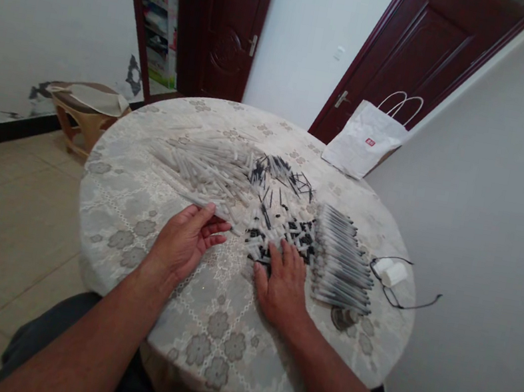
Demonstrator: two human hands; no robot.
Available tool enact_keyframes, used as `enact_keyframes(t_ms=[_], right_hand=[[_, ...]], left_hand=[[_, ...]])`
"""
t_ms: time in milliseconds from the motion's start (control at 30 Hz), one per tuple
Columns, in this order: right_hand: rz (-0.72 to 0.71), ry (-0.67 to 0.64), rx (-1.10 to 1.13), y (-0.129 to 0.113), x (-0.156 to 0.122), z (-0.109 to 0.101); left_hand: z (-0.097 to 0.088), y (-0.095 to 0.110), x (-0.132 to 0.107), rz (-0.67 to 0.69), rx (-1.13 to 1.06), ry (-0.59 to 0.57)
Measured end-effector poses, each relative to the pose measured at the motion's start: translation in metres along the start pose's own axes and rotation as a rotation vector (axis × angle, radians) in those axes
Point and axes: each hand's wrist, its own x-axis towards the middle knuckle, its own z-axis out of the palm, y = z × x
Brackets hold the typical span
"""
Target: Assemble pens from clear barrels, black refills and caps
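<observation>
A round table with a lace-patterned cloth is in front of me. A heap of clear pen barrels lies across its middle left. My left hand rests at the near edge of that heap, fingers apart and slightly curled, touching the nearest barrels. Small black caps and thin refills are scattered in the middle. My right hand lies flat, fingers spread, on the near edge of the black pieces. A neat row of assembled pens lies just right of it.
Eyeglasses and a small white roll lie at the table's right edge. A white paper bag leans at the far right against the wall. A wooden stool stands to the left. Two dark doors stand behind.
</observation>
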Motion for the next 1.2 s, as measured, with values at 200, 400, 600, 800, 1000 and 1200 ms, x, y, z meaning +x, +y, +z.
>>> enact_keyframes(t_ms=[200, 400, 600, 800, 1000, 1200], right_hand=[[0.010, 0.015, 0.054, -0.026, 0.027, 0.010], [-0.009, 0.019, 0.137, -0.042, 0.049, 0.011], [0.047, 0.140, 0.061, -0.018, 0.037, -0.002], [0.214, 0.132, -0.056, 0.015, 0.029, 0.005], [0.150, 0.130, 0.016, 0.007, 0.042, 0.007], [0.191, 0.189, -0.018, 0.009, 0.047, 0.008]], left_hand=[[-0.001, 0.000, 0.001, 0.014, 0.030, 0.005], [0.000, 0.001, 0.002, 0.017, 0.050, 0.009], [-0.001, 0.001, 0.002, 0.025, 0.086, -0.002], [-0.002, -0.001, 0.003, 0.010, 0.126, -0.014], [-0.002, -0.002, 0.004, -0.009, 0.138, 0.000], [-0.003, -0.002, 0.003, -0.009, 0.170, -0.007]])
